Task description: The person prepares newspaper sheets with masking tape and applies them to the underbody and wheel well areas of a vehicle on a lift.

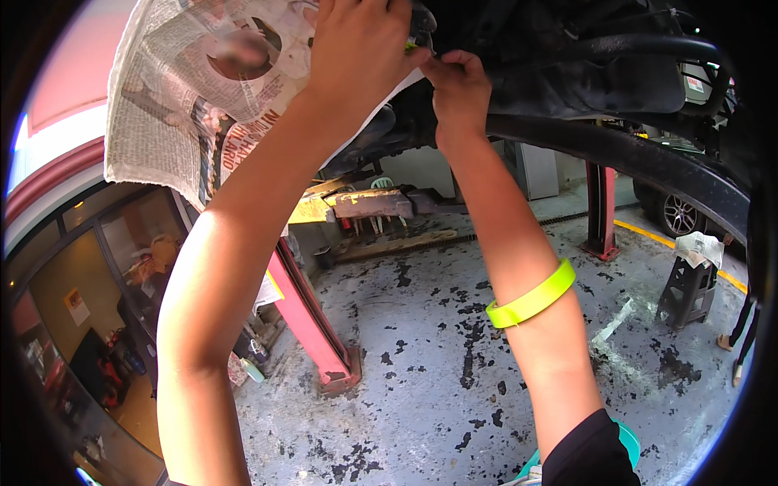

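Note:
Overhead, a printed newspaper sheet point(158, 140) hangs against the underside of a raised vehicle point(583, 79). My left hand point(364, 54) grips the sheet near its right edge, its upper fingers cut off by the picture's top. By its thumb shows a small bit of yellow-green tape point(411, 45). My right hand point(459, 91) meets that thumb at the paper's edge with fingers curled; what lies between its fingertips is hidden. A roll of yellow-green masking tape point(532, 297) circles my right forearm like a bracelet.
Red lift posts point(313, 322) point(600, 209) stand on the worn grey floor point(413, 376). A yellow lift arm point(358, 203) reaches under the vehicle. At right, newspaper covers a dark stool point(687, 291), near a person's legs point(743, 340). A teal container point(629, 443) sits low behind my right sleeve.

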